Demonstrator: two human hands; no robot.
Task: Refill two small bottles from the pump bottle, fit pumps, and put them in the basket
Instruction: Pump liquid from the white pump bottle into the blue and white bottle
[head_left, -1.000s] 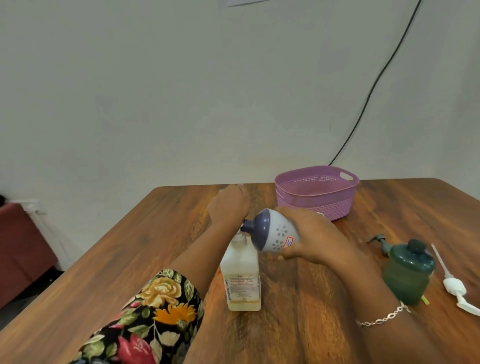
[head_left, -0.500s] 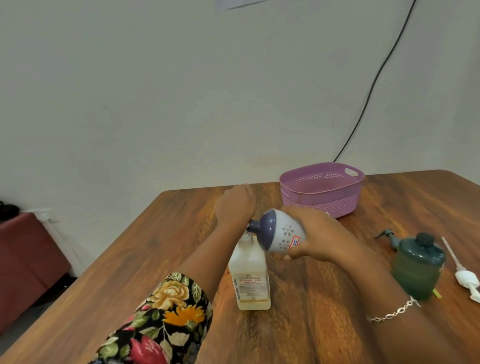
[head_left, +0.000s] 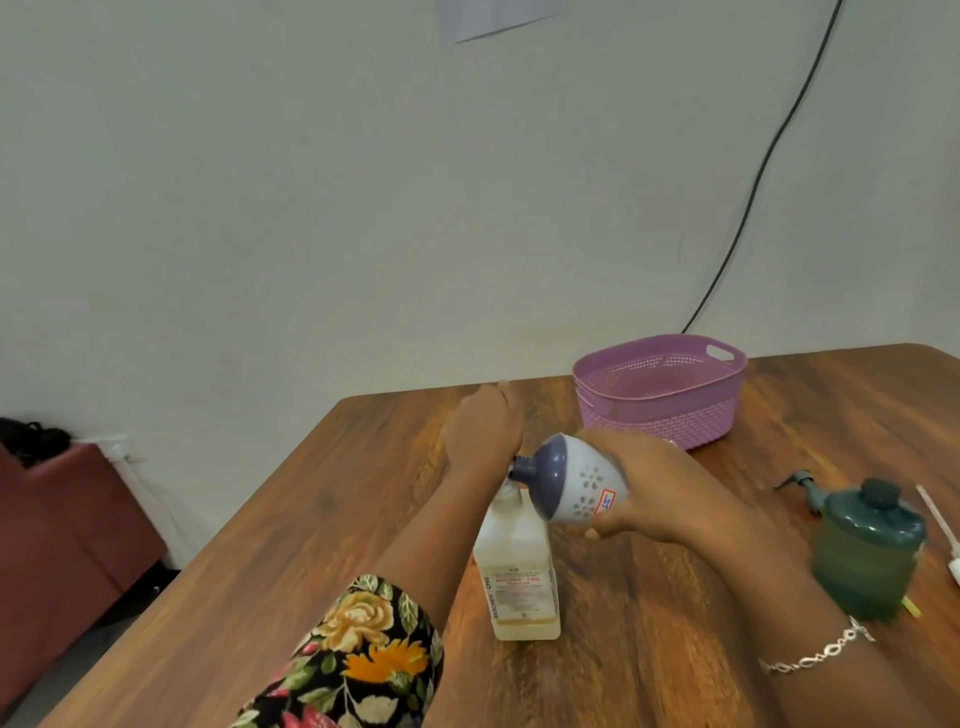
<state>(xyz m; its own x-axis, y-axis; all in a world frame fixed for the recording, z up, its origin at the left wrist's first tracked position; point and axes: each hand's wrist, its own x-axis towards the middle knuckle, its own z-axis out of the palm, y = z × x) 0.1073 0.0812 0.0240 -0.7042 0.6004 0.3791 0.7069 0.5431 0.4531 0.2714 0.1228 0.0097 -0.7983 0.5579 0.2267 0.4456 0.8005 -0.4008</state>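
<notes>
On the bench (head_left: 337, 519), our right hand (head_left: 644, 483) wraps its fingers (head_left: 605, 527) round the small bottle (head_left: 574, 483) — its neck points left at the pump bottle (head_left: 519, 566), under our left hand (head_left: 480, 434), whose fingers we cannot see.

One pump bottle (head_left: 522, 566). Two small bottles: white-and-purple bottle (head_left: 576, 486), green bottle (head_left: 865, 551). Two loose pumps: dark pump (head_left: 802, 480), white pump (head_left: 935, 516). One basket (head_left: 660, 410). Two hands: left hand (head_left: 480, 428), right hand (head_left: 641, 483).
</notes>
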